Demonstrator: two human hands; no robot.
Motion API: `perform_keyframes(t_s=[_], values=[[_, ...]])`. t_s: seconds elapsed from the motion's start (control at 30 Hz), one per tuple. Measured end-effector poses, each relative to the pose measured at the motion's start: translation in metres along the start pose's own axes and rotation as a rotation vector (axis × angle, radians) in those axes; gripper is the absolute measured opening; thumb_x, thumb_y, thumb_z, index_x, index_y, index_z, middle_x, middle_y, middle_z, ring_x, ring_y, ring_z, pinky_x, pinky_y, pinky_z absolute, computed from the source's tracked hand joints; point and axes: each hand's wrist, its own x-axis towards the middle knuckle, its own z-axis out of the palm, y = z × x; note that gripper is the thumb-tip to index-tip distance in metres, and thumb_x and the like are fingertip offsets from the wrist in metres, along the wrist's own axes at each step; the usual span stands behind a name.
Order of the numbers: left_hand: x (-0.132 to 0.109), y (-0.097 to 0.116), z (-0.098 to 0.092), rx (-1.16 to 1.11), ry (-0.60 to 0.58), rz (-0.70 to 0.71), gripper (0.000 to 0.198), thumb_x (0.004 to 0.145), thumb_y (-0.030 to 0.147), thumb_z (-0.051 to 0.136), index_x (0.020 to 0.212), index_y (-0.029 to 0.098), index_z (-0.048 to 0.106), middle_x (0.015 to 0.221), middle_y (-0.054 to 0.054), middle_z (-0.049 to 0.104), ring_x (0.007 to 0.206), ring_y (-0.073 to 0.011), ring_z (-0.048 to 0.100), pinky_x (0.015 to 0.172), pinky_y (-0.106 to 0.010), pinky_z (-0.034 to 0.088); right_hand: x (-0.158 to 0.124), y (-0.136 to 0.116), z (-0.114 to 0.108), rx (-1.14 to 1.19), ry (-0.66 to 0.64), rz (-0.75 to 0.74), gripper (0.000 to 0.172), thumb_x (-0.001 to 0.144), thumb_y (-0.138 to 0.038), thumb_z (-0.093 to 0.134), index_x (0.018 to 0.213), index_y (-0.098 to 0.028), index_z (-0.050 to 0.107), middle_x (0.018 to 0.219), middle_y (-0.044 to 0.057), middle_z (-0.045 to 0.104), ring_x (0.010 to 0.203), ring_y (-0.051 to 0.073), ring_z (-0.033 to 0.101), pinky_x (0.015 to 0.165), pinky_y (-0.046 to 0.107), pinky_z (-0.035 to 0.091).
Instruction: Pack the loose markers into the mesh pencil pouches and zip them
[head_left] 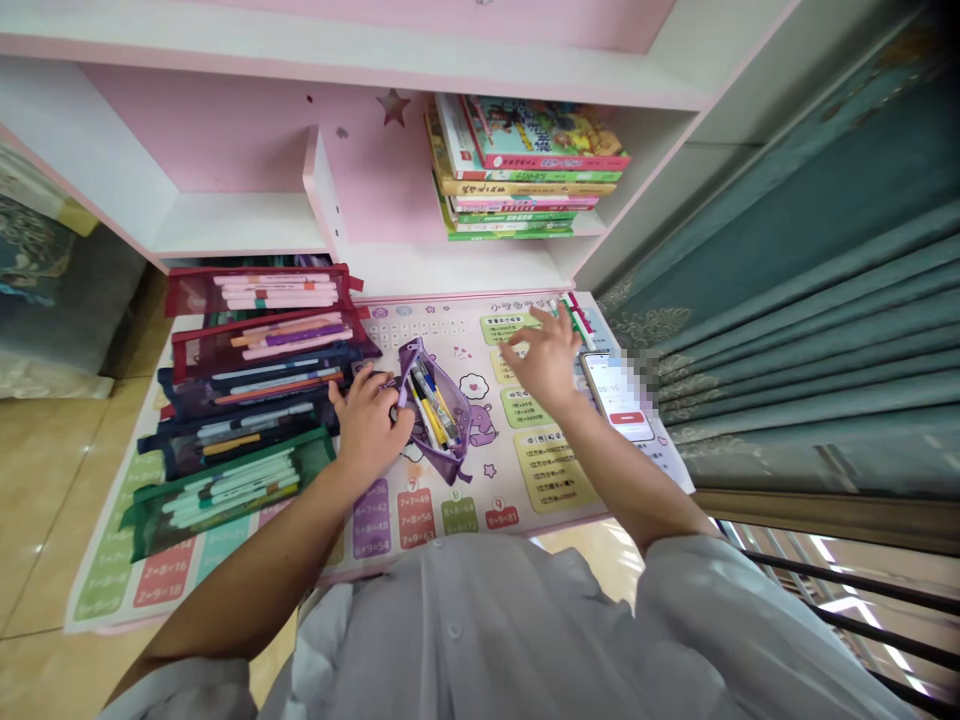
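Observation:
A purple mesh pencil case lies unzipped on the printed desk mat, with several pens and markers inside, some of them yellow. My left hand grips its left edge, thumb beside the opening and fingers over the fabric. At the right, my right hand is above the mat with its fingers apart and no object visible in it. Just beyond its fingertips lie a green-and-white marker and a red pen; the fingers partly cover another light pen there.
Left of my hand lie several filled mesh cases: red, navy and green. A phone rests at the mat's right side. Stacked books stand on the shelf behind. A teal curtain borders the right.

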Motion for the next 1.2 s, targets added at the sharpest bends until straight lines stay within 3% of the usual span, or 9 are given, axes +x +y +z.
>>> perform_keyframes(t_s=[0.2,0.4,0.67,0.87,1.2], values=[[-0.001,-0.001,0.001,0.004,0.000,0.004,0.015,0.081,0.022,0.052,0.068,0.021,0.057,0.124,-0.008,0.071,0.139,-0.0349,0.048,0.115,-0.075,0.015,0.039,0.082,0.009,-0.345,-0.017,0.308,0.028,0.088,-0.032,0.055,0.101,-0.014,0.073,0.157,0.017,0.040,0.153,0.045,0.012,0.113,0.078,0.018],[0.000,-0.001,0.000,0.009,-0.009,-0.002,0.014,0.081,0.023,0.053,0.068,0.021,0.059,0.124,-0.009,0.071,0.138,-0.0358,0.048,0.114,-0.075,0.016,0.045,0.111,0.015,-0.392,-0.138,0.386,0.036,0.087,-0.036,0.053,0.103,-0.012,0.074,0.160,0.018,0.035,0.153,0.046,0.006,0.112,0.079,0.016],[0.001,0.000,0.000,0.007,-0.007,0.001,0.014,0.081,0.022,0.052,0.069,0.021,0.059,0.124,-0.010,0.072,0.138,-0.0358,0.049,0.113,-0.076,0.016,0.048,0.115,0.020,-0.403,-0.168,0.409,0.041,0.086,-0.032,0.049,0.111,-0.011,0.074,0.160,0.020,0.036,0.153,0.045,0.006,0.112,0.080,0.013],[0.000,-0.001,0.000,0.009,-0.003,0.005,0.015,0.081,0.022,0.052,0.068,0.021,0.059,0.123,-0.009,0.072,0.137,-0.0363,0.049,0.113,-0.076,0.016,0.046,0.109,0.020,-0.385,-0.115,0.375,0.034,0.082,-0.027,0.051,0.101,-0.014,0.076,0.158,0.016,0.040,0.154,0.044,0.011,0.113,0.079,0.018],[0.000,0.001,-0.001,-0.002,-0.012,-0.013,0.016,0.081,0.022,0.052,0.067,0.020,0.060,0.123,-0.009,0.071,0.138,-0.0368,0.049,0.115,-0.076,0.015,0.016,0.052,0.004,-0.099,0.020,0.168,0.017,0.076,-0.027,0.060,0.063,-0.017,0.065,0.151,0.015,0.050,0.150,0.047,0.024,0.108,0.079,0.026]])
